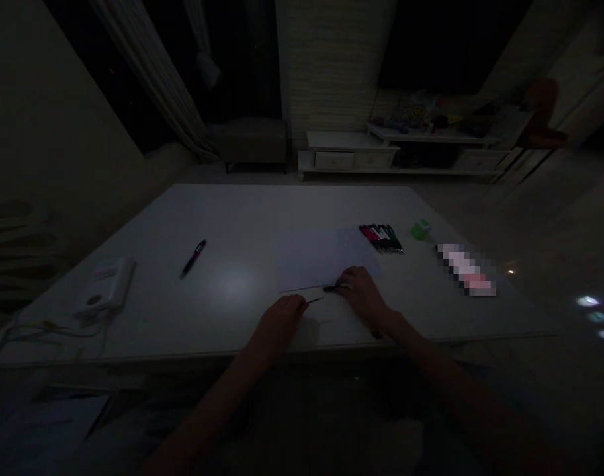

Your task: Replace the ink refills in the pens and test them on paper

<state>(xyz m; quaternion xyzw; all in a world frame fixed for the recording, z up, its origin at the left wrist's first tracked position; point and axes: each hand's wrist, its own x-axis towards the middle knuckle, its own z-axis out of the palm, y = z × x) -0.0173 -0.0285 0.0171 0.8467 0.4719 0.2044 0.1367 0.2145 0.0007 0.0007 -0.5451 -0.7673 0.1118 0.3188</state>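
Both hands work close together near the front edge of the white table [242,218], right of its middle, and the dim light hides much of the detail. The right hand [361,294] rests on the tabletop with its fingers pressed together around the dark, thicker end of a thin dark rod [302,289]. The rod's long axis runs almost level across the table, nearly parallel to the front edge and rising slightly to the right, with its fine tip pointing left, past the left hand's fingertips. The left hand [279,324] sits just in front of it, its fingers closed and seemingly pinching a short dark sliver [314,301] that points up and right toward the right hand, though I cannot tell how firm that pinch is. The 2 hands are near each other but do not touch. Behind them lies a pale sheet of paper [326,258]. Toward the back right corner, a row of pens [381,238] lies side by side beyond the paper, next to a small green object [421,229]. A single dark pen [193,258] lies apart on the left, and a white device [106,287] sits at the left edge.
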